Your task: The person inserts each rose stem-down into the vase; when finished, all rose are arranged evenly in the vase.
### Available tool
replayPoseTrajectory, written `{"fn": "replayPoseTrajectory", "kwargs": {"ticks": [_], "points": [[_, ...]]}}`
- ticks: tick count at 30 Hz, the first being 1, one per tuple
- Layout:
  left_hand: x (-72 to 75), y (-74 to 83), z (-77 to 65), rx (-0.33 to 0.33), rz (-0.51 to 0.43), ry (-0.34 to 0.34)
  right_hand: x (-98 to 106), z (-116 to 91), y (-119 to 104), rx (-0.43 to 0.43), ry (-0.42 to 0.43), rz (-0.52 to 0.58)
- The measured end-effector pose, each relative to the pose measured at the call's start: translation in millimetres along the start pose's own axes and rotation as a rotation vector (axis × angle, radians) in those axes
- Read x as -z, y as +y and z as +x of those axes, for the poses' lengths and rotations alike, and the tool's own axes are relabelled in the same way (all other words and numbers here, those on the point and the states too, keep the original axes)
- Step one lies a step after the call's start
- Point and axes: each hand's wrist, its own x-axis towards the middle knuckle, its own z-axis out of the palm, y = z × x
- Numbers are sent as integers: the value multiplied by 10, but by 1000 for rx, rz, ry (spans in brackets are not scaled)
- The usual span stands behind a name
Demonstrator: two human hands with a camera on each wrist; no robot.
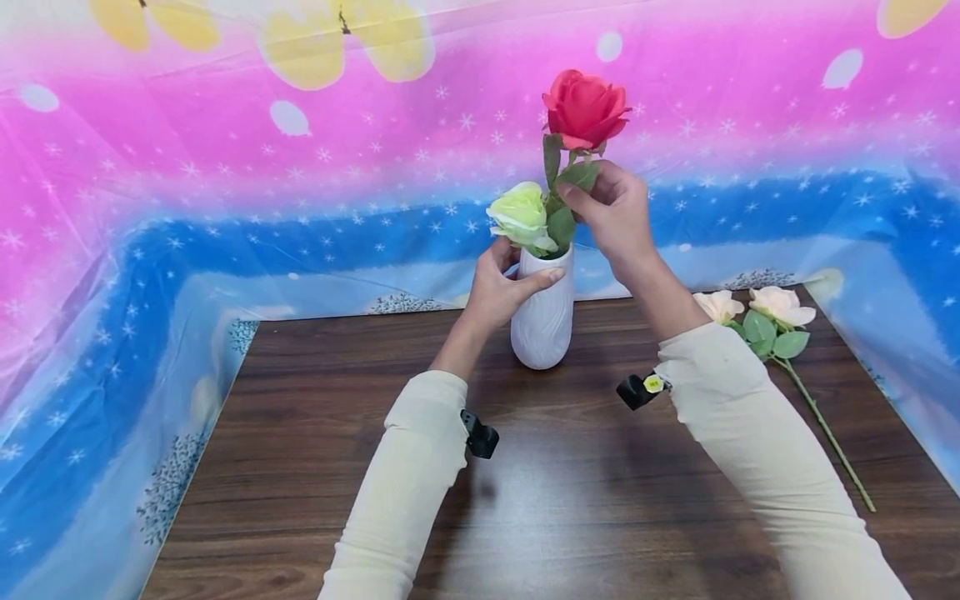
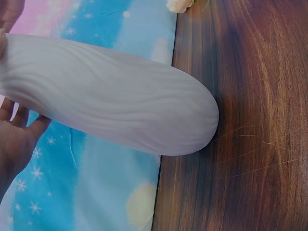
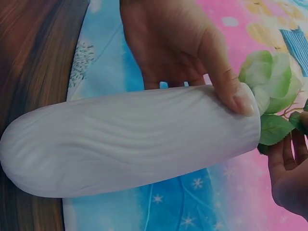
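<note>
A white vase (image 1: 542, 325) with wavy ridges stands upright on the table. My left hand (image 1: 498, 287) grips it near the rim, thumb across the front; the right wrist view shows that thumb on the vase (image 3: 130, 139) too. A pale green rose (image 1: 521, 215) leans out of the mouth to the left. Above it rises a red rose (image 1: 585, 110), whose leafy stem my right hand (image 1: 618, 208) pinches below the bloom. Its lower stem is hidden behind leaves and the vase. In the left wrist view the vase (image 2: 110, 96) covers most of the left hand's fingers.
Cream roses (image 1: 782, 307) with a long green stem lie at the table's right side, partly behind the right forearm. The dark wooden table (image 1: 315, 467) meets a pink and blue patterned cloth (image 1: 360, 167) at its back and sides.
</note>
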Motion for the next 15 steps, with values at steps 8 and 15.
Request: {"fn": "replayPoseTrajectory", "kwargs": {"ticks": [8,15], "points": [[-4,1,-16,11,0,-3,-1,-29,54,-21,-58,-32],[-7,13,-18,-9,10,-6,22,-44,94,7,-91,-108]]}}
